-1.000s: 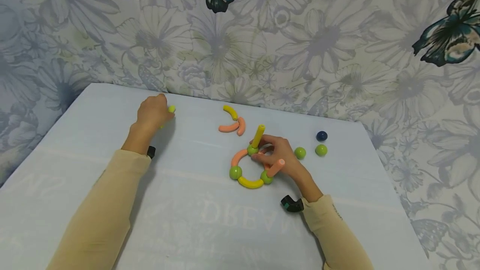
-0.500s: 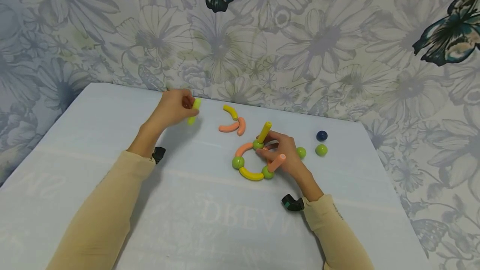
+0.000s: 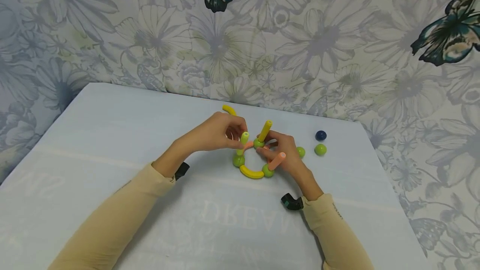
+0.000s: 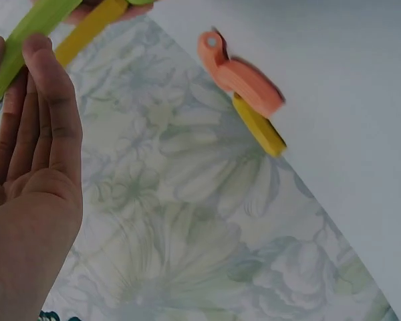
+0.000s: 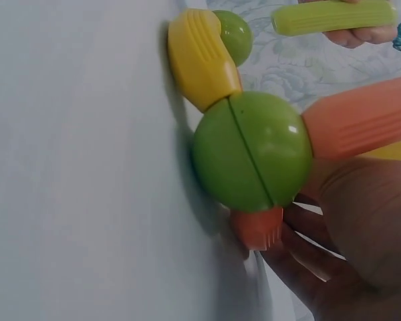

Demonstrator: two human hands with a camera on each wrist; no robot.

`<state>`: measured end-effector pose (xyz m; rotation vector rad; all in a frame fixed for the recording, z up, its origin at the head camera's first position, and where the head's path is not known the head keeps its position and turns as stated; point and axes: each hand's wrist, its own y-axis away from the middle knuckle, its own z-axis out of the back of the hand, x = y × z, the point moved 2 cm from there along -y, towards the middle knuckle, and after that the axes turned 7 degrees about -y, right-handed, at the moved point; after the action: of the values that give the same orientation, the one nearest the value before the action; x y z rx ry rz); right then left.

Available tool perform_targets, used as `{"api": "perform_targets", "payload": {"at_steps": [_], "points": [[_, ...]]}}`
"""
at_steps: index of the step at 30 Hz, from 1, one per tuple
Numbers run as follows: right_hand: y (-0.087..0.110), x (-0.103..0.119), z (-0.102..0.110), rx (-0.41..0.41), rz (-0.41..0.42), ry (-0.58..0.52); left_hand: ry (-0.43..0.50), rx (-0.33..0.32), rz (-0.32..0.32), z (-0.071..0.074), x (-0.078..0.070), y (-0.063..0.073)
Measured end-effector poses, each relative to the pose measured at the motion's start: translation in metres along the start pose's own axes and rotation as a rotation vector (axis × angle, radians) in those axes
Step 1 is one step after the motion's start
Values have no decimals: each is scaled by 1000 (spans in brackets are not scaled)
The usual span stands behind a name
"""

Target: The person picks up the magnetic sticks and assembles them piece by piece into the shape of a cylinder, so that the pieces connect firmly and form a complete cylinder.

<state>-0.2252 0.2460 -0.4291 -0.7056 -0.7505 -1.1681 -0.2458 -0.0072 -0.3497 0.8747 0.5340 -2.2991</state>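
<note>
My left hand (image 3: 219,132) pinches a light green rod (image 3: 244,138) above the left green ball (image 3: 238,161) of a toy ring. A gap between rod and ball shows in the right wrist view. Green balls joined by curved yellow (image 3: 251,173) and orange pieces form the ring, which lies on the table. A yellow rod (image 3: 265,130) stands up from the rear ball (image 3: 258,143), an orange rod (image 3: 277,161) from the right ball (image 5: 252,152). My right hand (image 3: 283,151) grips the ring's right rear side, its fingers partly hiding the orange curved piece there.
Behind my left hand lies a loose yellow curved piece (image 3: 229,109); beside it, in the left wrist view, are two orange curved pieces (image 4: 254,85). Right of my right hand are a dark blue ball (image 3: 321,135) and two green balls (image 3: 320,150). Patterned wallpaper rises behind the table.
My left hand has carried the light green rod from the far left over to the ring's left ball. The ring has shifted slightly back and right in my right hand.
</note>
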Motion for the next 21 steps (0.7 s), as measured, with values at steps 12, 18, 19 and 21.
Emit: {"api": "perform_targets", "payload": {"at_steps": [12, 18, 19, 21], "points": [[-1, 1, -3, 9, 28, 35, -62, 168, 9, -29, 11, -5], [-2, 1, -1, 18, 28, 28, -71, 215, 35, -37, 16, -6], [-2, 1, -1, 19, 23, 29, -75, 223, 44, -38, 17, -6], [-2, 0, -1, 20, 18, 33, -73, 238, 60, -40, 18, -7]]}}
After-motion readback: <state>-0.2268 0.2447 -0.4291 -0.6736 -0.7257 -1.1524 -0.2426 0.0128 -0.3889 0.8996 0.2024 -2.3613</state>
